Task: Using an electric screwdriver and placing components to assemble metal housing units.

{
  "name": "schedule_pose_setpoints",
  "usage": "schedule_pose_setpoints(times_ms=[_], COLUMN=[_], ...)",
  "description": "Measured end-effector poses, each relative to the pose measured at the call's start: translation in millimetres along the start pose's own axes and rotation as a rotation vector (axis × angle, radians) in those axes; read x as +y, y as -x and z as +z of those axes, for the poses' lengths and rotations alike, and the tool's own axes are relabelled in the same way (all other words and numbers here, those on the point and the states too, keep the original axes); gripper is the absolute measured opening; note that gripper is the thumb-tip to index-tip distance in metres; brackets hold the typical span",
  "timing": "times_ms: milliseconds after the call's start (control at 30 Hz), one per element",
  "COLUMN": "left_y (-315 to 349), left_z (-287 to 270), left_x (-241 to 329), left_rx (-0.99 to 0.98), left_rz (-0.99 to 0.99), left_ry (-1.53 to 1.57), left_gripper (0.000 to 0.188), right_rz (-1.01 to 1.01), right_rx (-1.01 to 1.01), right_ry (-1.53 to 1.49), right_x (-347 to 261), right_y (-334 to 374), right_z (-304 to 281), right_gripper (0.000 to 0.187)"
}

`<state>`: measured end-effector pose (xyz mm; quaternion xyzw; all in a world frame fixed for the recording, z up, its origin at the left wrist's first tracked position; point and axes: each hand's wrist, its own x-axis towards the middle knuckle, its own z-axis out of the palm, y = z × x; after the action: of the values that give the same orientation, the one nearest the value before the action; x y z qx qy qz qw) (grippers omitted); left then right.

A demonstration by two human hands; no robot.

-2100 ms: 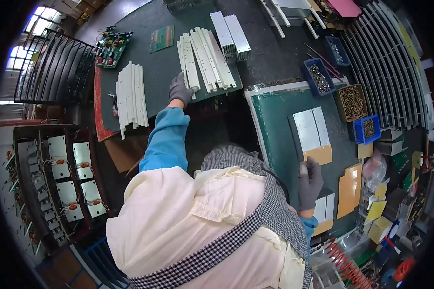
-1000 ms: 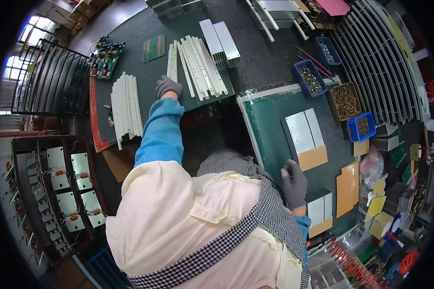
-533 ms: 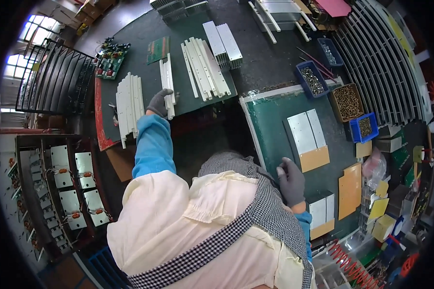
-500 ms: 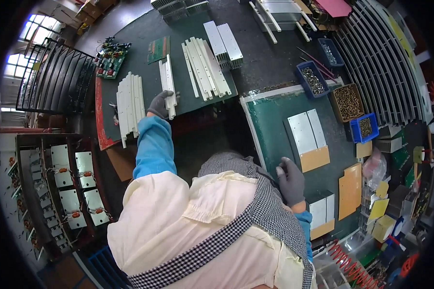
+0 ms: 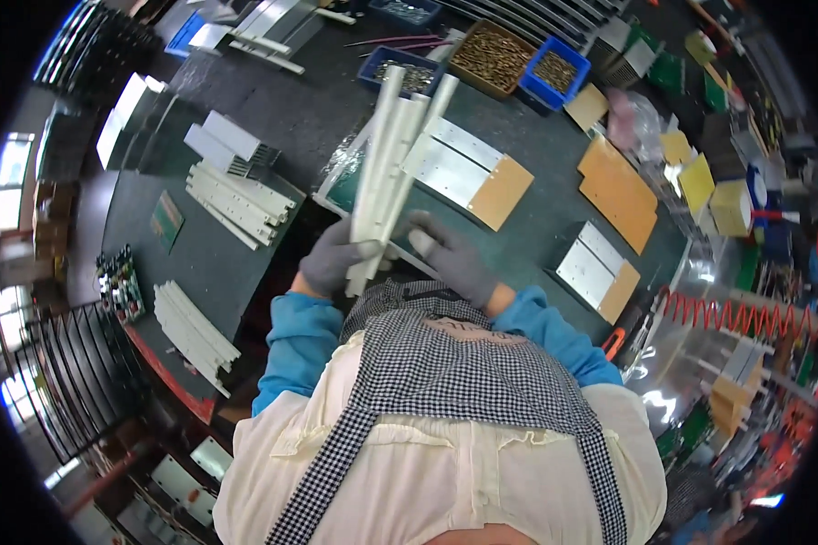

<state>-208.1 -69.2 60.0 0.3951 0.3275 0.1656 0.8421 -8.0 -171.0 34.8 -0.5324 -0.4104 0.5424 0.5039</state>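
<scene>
My gloved left hand (image 5: 333, 258) is closed round the lower end of several long white strips (image 5: 384, 177), which have small holes along them. They stand up before my body, slightly fanned at the top. Close to their lower right side is my gloved right hand (image 5: 454, 259), its fingers loosely bent and apart, holding nothing that I can see. Behind the strips, a pair of silvery metal plates (image 5: 450, 162) with a tan board (image 5: 502, 193) at one end lies on the green bench. A similar plate pair (image 5: 591, 263) lies farther right.
At the left, a table (image 5: 204, 277) bears stacked white strips (image 5: 191, 331), another strip pile (image 5: 236, 202), finned heat sinks (image 5: 232, 141) and a circuit board (image 5: 120, 282). Bins of screws (image 5: 493, 56) stand at the back. A red coiled hose (image 5: 736, 313) hangs at the right.
I have turned right, toward the green bench. My left hand has lifted the white strips off the left table and brought them before me. My right hand has come in beside them.
</scene>
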Motion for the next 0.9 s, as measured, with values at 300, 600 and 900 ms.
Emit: schedule_pose_setpoints(times_ms=[300, 600, 900], left_y=[-52, -126, -137], left_z=[5, -11, -18], left_x=[-19, 2, 1], left_rx=[-0.036, 0.274, 0.471], left_rz=[-0.091, 0.01, 0.183], left_ry=[-0.142, -0.405, -1.279], left_gripper=[0.061, 0.029, 0.044], right_rz=[0.197, 0.392, -0.183], right_rx=[0.366, 0.331, 0.414], right_ry=[-0.191, -0.279, -0.322], right_x=[-9, 4, -34], right_y=[1, 27, 43], right_z=[-12, -33, -82], right_gripper=[0.031, 0.032, 0.022])
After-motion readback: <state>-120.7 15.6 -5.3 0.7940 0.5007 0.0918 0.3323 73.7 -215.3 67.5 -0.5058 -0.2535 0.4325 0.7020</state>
